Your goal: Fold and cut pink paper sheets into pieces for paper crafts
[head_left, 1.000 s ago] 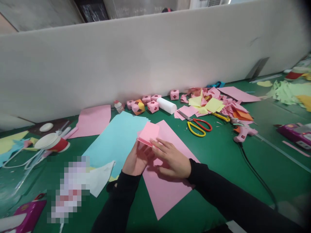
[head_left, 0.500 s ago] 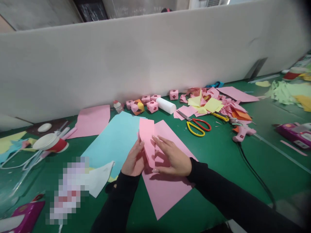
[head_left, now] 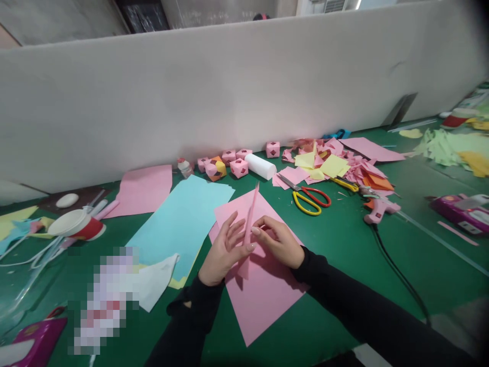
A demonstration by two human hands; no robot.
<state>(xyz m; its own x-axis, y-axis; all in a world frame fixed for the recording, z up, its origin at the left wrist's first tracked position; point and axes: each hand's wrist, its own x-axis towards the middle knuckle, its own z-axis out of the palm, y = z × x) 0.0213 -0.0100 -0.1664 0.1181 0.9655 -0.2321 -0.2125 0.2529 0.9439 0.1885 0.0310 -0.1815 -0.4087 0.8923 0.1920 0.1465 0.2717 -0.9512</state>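
Note:
Between my hands a folded strip of pink paper [head_left: 250,219] stands nearly edge-on, its top end pointing away from me. My left hand [head_left: 225,250] holds it from the left, thumb toward me and the other fingers behind. On the other side my right hand [head_left: 278,239] pinches the fold with thumb and fingertips. Below both hands lies a large pink sheet [head_left: 252,313], turned at an angle. A stack of light blue sheets [head_left: 173,214] is just to the left, partly covered by a white piece of paper [head_left: 155,283].
Scissors [head_left: 307,196] with red and yellow handles lie right of the sheet. Beyond are small pink paper boxes [head_left: 239,168], a white roll [head_left: 260,166] and paper scraps [head_left: 336,153]. A pink glue gun [head_left: 378,209] trails a black cord; a paper cup [head_left: 78,224] lies left.
The folded pink strip has turned from showing its broad face to nearly edge-on. My left hand has opened out beside it, and my right fingers have curled in to pinch it.

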